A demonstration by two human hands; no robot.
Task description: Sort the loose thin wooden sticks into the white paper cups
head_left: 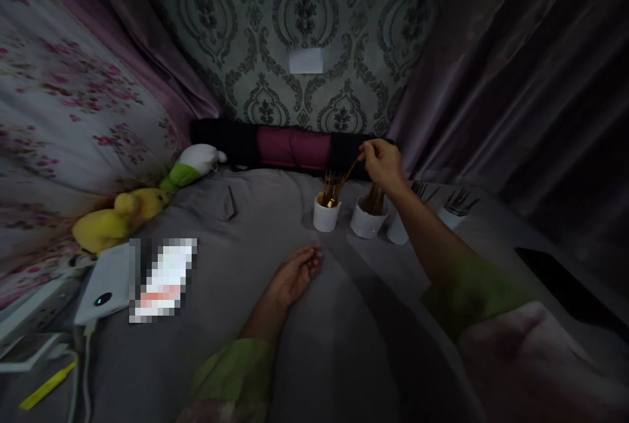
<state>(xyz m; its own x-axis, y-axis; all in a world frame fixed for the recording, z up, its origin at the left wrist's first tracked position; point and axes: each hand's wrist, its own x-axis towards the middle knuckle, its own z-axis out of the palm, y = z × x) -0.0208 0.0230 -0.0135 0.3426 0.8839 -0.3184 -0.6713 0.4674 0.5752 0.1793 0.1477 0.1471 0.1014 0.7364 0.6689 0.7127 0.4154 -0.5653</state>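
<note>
My right hand (384,162) is raised above the white cups, its fingers pinched on the top of a thin gold-coloured utensil (350,171) whose lower end reaches into the left white cup (326,215). That cup holds several gold utensils. A second white cup (367,219) beside it holds several brownish ones. My left hand (297,274) rests on the grey bedsheet (275,226) in front of the cups, fingers loosely curled, holding nothing.
Two more white cups (451,213) with dark cutlery stand right of my arm. A single dark utensil (230,203) lies on the sheet. A yellow plush toy (120,217), a white device (105,289), a black-and-magenta bolster (289,147) and a dark flat object (565,285) surround the area.
</note>
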